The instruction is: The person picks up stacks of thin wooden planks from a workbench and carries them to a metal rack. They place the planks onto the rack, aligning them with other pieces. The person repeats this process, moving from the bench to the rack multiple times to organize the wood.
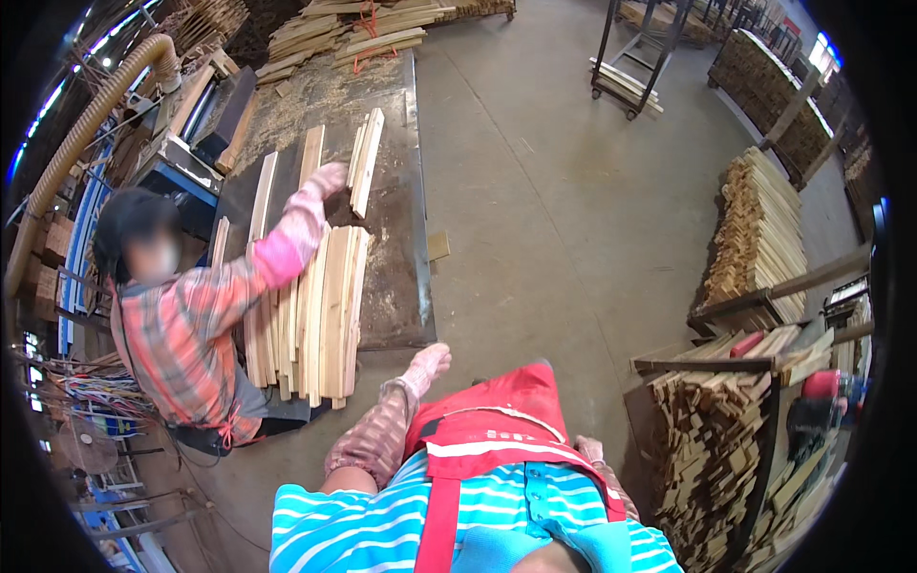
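My left hand point(428, 368), in a pale pink glove, hangs in the air off the near right corner of the dark work table point(392, 258). Its fingers look loosely stretched, with nothing visible in them. My right hand point(589, 449) is low beside my red apron point(497, 411); the apron and my body hide most of it, so its fingers do not show clearly. Closest to my left hand on the table lies a row of long wooden strips point(334, 296). A co-worker point(191, 315) in a plaid shirt reaches across it, a gloved hand beside a smaller bunch of strips point(366, 162).
A machine point(191, 143) with a beige hose point(81, 124) stands behind the co-worker. More boards point(353, 38) lie at the table's far end. To the right are stacked strips point(764, 239) and a rack of offcuts point(712, 458). A wheeled metal frame point(640, 57) stands far ahead on the concrete floor point(544, 191).
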Motion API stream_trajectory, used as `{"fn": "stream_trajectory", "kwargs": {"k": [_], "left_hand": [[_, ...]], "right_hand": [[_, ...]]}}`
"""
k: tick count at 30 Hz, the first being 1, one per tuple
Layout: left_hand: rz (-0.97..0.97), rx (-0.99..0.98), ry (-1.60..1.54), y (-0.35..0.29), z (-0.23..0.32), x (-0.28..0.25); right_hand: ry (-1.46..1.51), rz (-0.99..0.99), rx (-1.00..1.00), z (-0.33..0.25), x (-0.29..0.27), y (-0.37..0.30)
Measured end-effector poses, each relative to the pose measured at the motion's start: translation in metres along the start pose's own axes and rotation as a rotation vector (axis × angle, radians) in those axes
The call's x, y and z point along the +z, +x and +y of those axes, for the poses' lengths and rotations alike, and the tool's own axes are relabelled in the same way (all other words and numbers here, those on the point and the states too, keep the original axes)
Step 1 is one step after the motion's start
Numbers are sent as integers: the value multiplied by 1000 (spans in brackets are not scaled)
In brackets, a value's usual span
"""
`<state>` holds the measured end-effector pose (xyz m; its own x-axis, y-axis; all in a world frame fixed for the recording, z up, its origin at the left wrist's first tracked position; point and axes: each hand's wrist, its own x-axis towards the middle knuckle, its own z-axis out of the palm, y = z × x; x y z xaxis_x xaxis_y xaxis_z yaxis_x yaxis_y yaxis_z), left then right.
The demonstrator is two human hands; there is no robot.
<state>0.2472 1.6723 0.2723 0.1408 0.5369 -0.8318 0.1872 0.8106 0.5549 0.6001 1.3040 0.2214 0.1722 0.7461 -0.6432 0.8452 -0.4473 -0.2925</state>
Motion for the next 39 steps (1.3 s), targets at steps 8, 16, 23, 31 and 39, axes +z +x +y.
{"fn": "stream_trajectory", "kwargs": {"k": [8,16,23,31,39], "left_hand": [[110,98,-201,122,143,56],[145,-38,-249,175,258,108],[615,298,-298,245,326,68],[1355,120,725,296,510,-56],[719,-141,45,297,612,-131]], "right_hand": [[171,-63,23,40,-75,177],[-376,211,-276,68,-385,470],[745,186,93,-94,-558,651],[623,-237,68,-250,-564,752],[423,-410,-496,-476,-646,784]]}}
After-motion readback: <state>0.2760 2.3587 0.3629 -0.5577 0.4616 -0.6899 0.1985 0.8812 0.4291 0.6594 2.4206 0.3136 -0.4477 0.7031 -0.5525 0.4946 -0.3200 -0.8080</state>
